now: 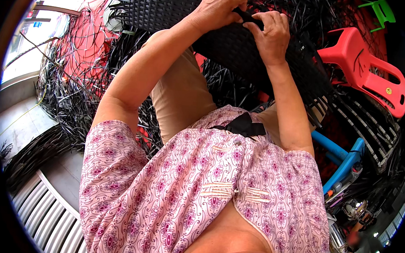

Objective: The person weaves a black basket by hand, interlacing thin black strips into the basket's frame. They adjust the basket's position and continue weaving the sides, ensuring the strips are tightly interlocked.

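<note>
A black woven wicker panel (156,8) lies across my knees at the top of the view, with loose strip ends sticking out at its left end. My left hand (217,10) is closed at the panel's upper edge, fingers and thumb pinching a black strip (254,20). Just to its right, my right hand (272,36) grips the same strip between thumb and curled fingers. The two hands are close together but apart. How the strip runs into the weave is hidden by my fingers.
Tangled black strips (78,101) cover the red floor covering (84,58) on the left. A red plastic chair (359,66) stands at right, with a green stool (383,16) behind it. Nearer are a blue frame (345,163) and tools; white slats (53,215) lie at lower left.
</note>
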